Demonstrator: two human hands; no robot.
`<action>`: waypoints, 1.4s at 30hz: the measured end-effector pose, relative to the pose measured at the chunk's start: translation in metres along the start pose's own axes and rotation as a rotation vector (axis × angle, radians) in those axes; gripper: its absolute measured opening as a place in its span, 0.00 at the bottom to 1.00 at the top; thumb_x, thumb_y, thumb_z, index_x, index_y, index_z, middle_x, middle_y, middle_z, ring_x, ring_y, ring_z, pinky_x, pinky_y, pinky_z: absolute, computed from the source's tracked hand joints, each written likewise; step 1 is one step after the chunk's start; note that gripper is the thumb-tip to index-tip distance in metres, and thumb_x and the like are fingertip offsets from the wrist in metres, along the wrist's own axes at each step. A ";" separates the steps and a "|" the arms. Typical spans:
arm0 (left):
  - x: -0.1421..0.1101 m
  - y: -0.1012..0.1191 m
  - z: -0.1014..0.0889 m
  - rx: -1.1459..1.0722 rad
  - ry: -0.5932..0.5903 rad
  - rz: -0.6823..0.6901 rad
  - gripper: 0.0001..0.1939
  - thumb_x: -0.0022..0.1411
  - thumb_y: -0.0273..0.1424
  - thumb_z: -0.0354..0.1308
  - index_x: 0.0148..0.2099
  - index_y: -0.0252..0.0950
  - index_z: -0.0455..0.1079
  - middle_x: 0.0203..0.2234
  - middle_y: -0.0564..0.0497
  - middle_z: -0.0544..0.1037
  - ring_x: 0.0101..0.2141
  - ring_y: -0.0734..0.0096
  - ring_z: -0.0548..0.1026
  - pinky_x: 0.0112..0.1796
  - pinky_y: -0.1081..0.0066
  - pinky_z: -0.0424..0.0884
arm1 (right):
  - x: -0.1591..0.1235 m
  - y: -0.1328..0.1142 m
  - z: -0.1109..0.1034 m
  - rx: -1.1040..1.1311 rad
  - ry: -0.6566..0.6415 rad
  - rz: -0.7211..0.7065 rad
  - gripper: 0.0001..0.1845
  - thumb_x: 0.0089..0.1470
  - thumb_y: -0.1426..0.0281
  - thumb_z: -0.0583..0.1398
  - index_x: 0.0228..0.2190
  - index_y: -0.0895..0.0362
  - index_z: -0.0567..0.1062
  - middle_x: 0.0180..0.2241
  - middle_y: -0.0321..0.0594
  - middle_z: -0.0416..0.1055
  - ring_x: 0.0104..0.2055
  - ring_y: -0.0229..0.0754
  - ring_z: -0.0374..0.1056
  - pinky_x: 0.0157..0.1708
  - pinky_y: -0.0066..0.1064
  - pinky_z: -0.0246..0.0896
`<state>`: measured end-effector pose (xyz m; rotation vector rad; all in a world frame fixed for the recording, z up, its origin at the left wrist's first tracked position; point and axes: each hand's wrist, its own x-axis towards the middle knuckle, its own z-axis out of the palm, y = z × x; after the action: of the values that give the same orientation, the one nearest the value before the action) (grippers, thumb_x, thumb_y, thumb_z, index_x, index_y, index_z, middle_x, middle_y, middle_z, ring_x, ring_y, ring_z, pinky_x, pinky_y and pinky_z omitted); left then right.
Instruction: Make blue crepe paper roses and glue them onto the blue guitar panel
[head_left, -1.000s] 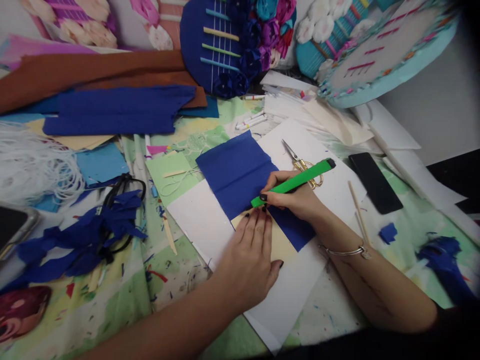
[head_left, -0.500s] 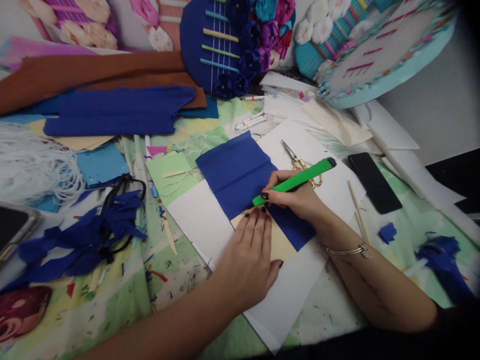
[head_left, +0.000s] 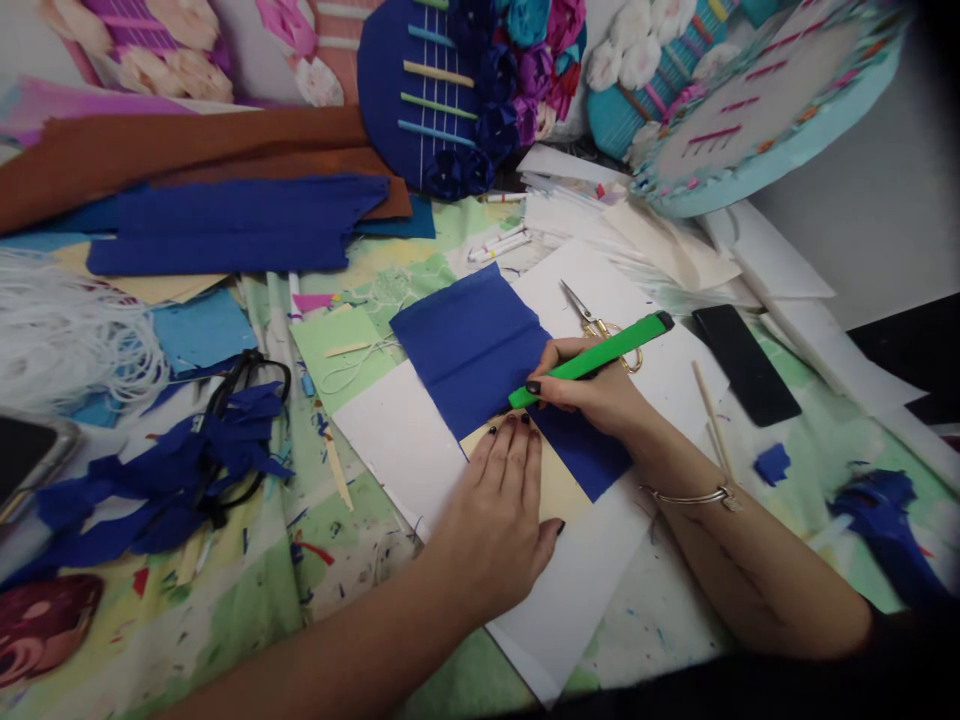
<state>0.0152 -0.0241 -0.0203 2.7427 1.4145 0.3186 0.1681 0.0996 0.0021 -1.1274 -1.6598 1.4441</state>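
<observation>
My right hand (head_left: 600, 395) is closed round a green utility knife (head_left: 592, 358), its tip down on a blue crepe paper sheet (head_left: 472, 340). My left hand (head_left: 499, 520) lies flat with fingers stretched, pressing a cream card template (head_left: 561, 490) onto the blue sheet. Both rest on a large white paper (head_left: 405, 440). The knife tip meets the template's upper edge just beyond my left fingertips. A bracelet (head_left: 697, 497) circles my right wrist.
Gold scissors (head_left: 596, 320) lie behind the knife, a black phone (head_left: 744, 362) to the right. Blue paper scraps (head_left: 172, 470), white string (head_left: 67, 330), long blue (head_left: 232, 220) and brown paper sheets (head_left: 150, 145) fill the left. Decorated guitar-shaped crafts (head_left: 435, 90) stand at the back.
The knife has slid slightly to the right along the template's edge. My left hand has stayed in place.
</observation>
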 end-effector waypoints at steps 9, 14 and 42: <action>0.000 0.000 0.001 0.001 -0.004 -0.004 0.36 0.66 0.42 0.42 0.63 0.14 0.52 0.61 0.25 0.56 0.62 0.42 0.53 0.60 0.54 0.52 | 0.001 0.003 -0.002 0.020 -0.006 0.002 0.09 0.42 0.68 0.67 0.23 0.59 0.73 0.17 0.34 0.70 0.15 0.29 0.56 0.14 0.22 0.46; -0.001 0.000 0.000 0.020 0.005 0.001 0.36 0.66 0.43 0.41 0.63 0.14 0.52 0.61 0.26 0.58 0.62 0.42 0.54 0.59 0.54 0.53 | 0.001 0.005 -0.006 0.020 0.017 -0.002 0.09 0.43 0.68 0.67 0.22 0.60 0.73 0.16 0.34 0.69 0.15 0.29 0.56 0.13 0.22 0.46; -0.001 0.000 0.003 0.027 0.013 0.012 0.35 0.67 0.42 0.41 0.63 0.13 0.52 0.60 0.25 0.57 0.61 0.41 0.55 0.59 0.54 0.52 | 0.003 0.007 -0.014 0.020 0.042 -0.033 0.09 0.43 0.69 0.68 0.21 0.60 0.74 0.16 0.35 0.70 0.15 0.29 0.56 0.13 0.21 0.47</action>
<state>0.0155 -0.0245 -0.0236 2.7761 1.4166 0.3208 0.1808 0.1078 -0.0024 -1.1068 -1.6244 1.4041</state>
